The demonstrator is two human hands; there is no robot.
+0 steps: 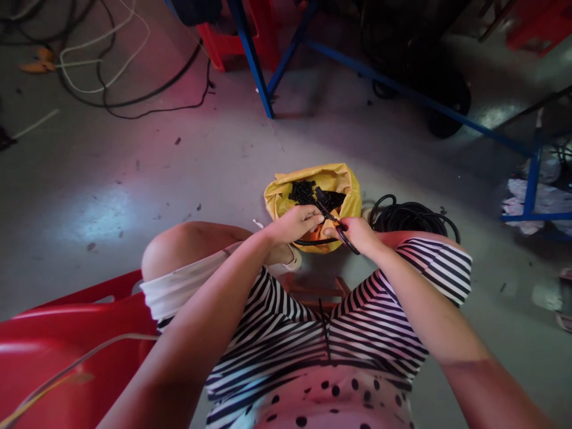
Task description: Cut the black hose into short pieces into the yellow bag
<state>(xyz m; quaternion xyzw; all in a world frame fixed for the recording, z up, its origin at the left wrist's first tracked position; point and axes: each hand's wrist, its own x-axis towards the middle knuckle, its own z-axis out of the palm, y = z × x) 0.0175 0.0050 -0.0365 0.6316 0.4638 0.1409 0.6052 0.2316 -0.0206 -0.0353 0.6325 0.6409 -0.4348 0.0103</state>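
My left hand (298, 221) is over a yellow sack (351, 179) with a rolled-down rim, its fingers pinched on a black tube or cable (313, 242) that curves below the hands. My right hand (357, 233) is closed round dark-handled scissors (348, 239). Their blades point up and left, close to my left fingertips. Many short black pieces (304, 192) lie inside the sack, with something orange lower down. Exactly where the blades meet the tube is too small to make out.
A coil of black tube or cable (409, 217) lies by my right knee. Red plastic (80, 345) stands at the lower left. Blue metal legs (252, 59) and a red stool (214, 44) are ahead. Loose cables (147, 98) and scraps lie on the floor.
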